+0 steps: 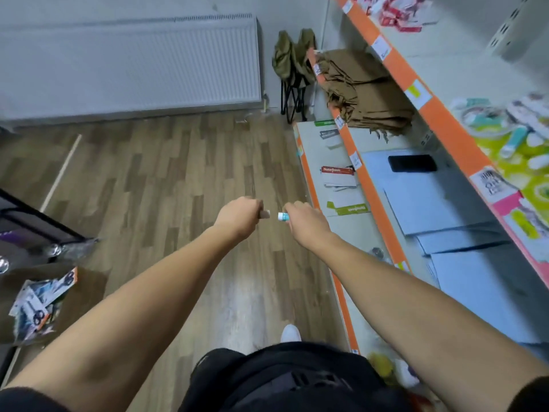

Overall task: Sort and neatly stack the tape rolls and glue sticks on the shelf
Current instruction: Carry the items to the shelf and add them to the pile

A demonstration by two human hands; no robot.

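Both arms reach out over the wooden floor. My right hand (306,223) grips a small white and teal glue stick (282,216), whose end pokes out toward the left. My left hand (239,217) is curled round a small pale object (264,214), too small to name, a short gap from the glue stick. On the upper shelf (439,114) at the right lie more teal and white glue sticks (515,141) and tape rolls (478,115) among yellow-green packaging.
Orange-edged shelves run along the right, holding brown paper bags (365,87), blue sheets (421,197) and a black phone (412,163). A radiator (130,63) lines the far wall beside a folding stool (292,69). A box of scissor packs (38,304) sits at the left.
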